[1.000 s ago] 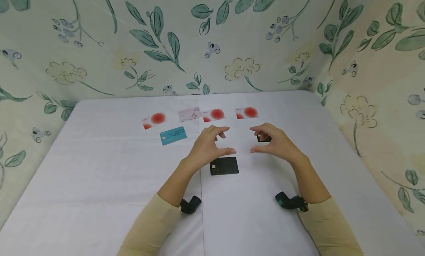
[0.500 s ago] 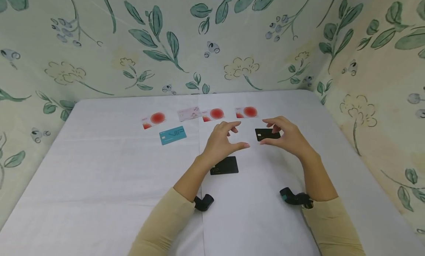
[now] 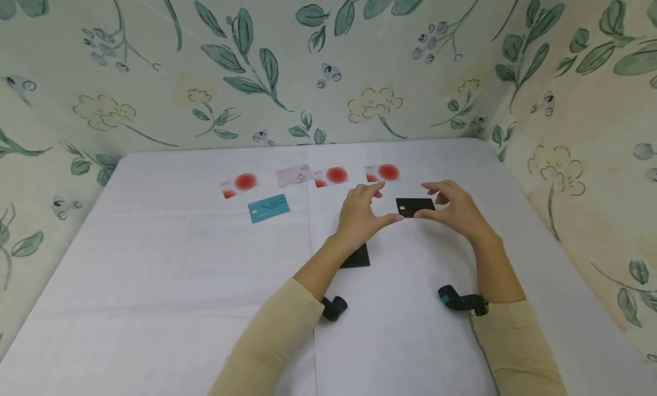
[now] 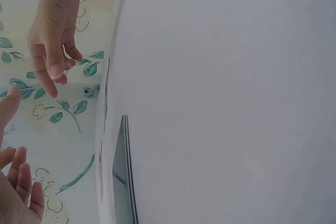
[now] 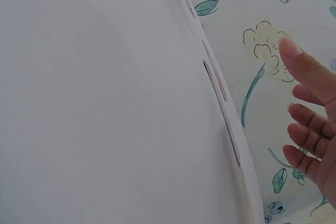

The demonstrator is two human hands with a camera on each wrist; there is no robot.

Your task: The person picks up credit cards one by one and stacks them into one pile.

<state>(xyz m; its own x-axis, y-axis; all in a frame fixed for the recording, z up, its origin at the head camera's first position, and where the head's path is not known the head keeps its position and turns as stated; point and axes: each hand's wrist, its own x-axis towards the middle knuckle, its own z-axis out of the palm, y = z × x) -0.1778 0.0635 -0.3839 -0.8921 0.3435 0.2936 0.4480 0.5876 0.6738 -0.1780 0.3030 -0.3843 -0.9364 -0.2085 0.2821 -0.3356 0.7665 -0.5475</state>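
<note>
- Gripping nothing with left hand (image 3: 360, 212); raised above table (image 3: 154, 259), with thumb and fingers parted in a loose C; in head view, with thumb tip at left end of far card (image 3: 409, 204).
- Gripping nothing with right hand (image 3: 455, 210); in a mirrored loose C, with thumb across far card's lower right corner in head view; clear of it in right wrist view.
- Find far card, black with pale chip, lying on table, between hands in head view; near card (image 3: 358, 259), also black, partly hidden behind left wrist.
- To the left: blue card (image 3: 269, 208), marked VIP.
- Along the back, left to right: left red card (image 3: 239, 185), pink card (image 3: 293, 176), middle red card (image 3: 331, 177), right red card (image 3: 382, 173); cannot tell whether pink touches or overlaps middle red.
</note>
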